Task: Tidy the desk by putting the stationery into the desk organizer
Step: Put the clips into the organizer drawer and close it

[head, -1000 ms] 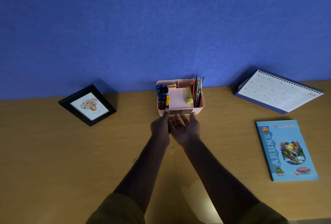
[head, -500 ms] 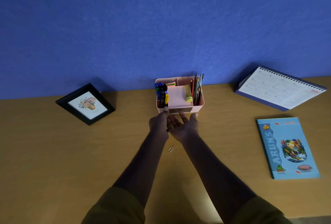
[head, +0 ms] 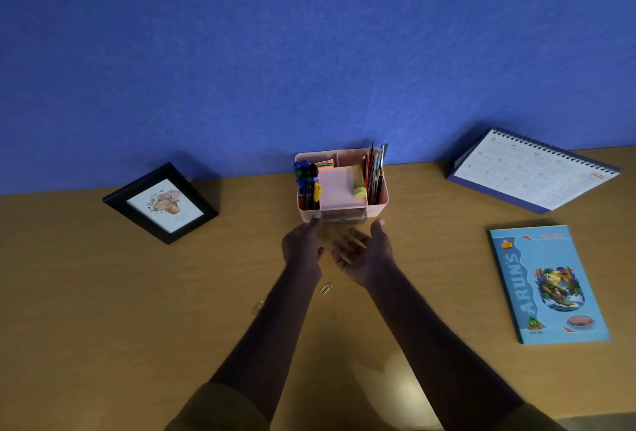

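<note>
A pink desk organizer (head: pixel 378 204) stands at the back of the wooden desk against the blue wall. Pens (head: pixel 306 182) fill its left slot, pencils (head: pixel 374 169) its right slot, and sticky notes (head: pixel 325 164) and a yellow highlighter (head: pixel 359 184) sit between them. My left hand (head: pixel 302 244) rests just in front of it, a fingertip touching the front left corner. My right hand (head: pixel 363 250) is palm up and open, fingers spread, apart from the organizer. Two paper clips (head: pixel 325 288) (head: pixel 257 307) lie on the desk beside my left forearm.
A black picture frame (head: pixel 161 203) leans at the left. A spiral desk calendar (head: pixel 533 172) stands at the back right. A blue notebook (head: pixel 547 284) lies flat on the right side of the desk (head: pixel 103 310).
My two hands, close together before, have drawn apart; the right hand shifted right and opened wider. The left fingertip stays at the organizer's front.
</note>
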Demonstrator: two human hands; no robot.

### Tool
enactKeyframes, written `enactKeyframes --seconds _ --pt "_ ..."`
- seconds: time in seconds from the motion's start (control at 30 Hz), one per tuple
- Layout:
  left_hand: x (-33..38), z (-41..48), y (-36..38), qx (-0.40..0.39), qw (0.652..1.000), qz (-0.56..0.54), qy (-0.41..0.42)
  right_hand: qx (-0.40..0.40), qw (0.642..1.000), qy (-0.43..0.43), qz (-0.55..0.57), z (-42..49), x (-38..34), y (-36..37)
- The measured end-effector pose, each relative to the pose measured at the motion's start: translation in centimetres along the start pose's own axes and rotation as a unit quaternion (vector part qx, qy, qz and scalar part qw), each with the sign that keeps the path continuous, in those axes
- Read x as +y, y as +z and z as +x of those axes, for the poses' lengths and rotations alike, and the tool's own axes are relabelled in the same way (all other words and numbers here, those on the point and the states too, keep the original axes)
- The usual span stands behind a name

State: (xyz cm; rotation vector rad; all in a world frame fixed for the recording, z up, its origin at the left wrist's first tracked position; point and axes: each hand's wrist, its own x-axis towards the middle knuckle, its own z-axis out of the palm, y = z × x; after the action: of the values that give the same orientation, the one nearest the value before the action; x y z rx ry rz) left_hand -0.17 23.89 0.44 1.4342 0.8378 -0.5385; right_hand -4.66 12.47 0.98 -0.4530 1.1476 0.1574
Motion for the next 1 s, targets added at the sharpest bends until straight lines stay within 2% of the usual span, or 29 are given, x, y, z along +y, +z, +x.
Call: enactKeyframes --seconds 0.07,0.17,0.23,0.43,0.8,1.0 --pt "-0.7 -0.9 -0.3 -0.002 0.999 0.014 0.042 0.020 0.995 -0.077 -0.059 -0.5 -0.2 -0.5" --pt "-1.3 -2.9 -0.4 -0.033 0.997 -0.004 0.071 0.028 0.967 -0.202 -0.152 -1.3 -0.4 -1.1" --pt "-1.6 -3.8 -0.3 -0.051 0.993 0.007 0.110 0.011 0.951 -0.243 -0.193 -1.7 -0.5 -1.2" --pt "-2.3 -4.9 -0.5 -0.058 0.984 0.059 0.161 -0.012 0.929 -0.270 -0.254 -2.7 -0.8 -1.6" --pt "-4.7 -4.9 -1.7 -0.030 0.977 0.095 0.187 -0.002 0.924 -0.270 -0.270 -3.1 0.5 -3.9" --pt "-4.9 -5.4 -2.1 -0.049 0.975 0.095 0.194 -0.004 0.923 -0.264 -0.280 -3.0 0.9 -4.6"
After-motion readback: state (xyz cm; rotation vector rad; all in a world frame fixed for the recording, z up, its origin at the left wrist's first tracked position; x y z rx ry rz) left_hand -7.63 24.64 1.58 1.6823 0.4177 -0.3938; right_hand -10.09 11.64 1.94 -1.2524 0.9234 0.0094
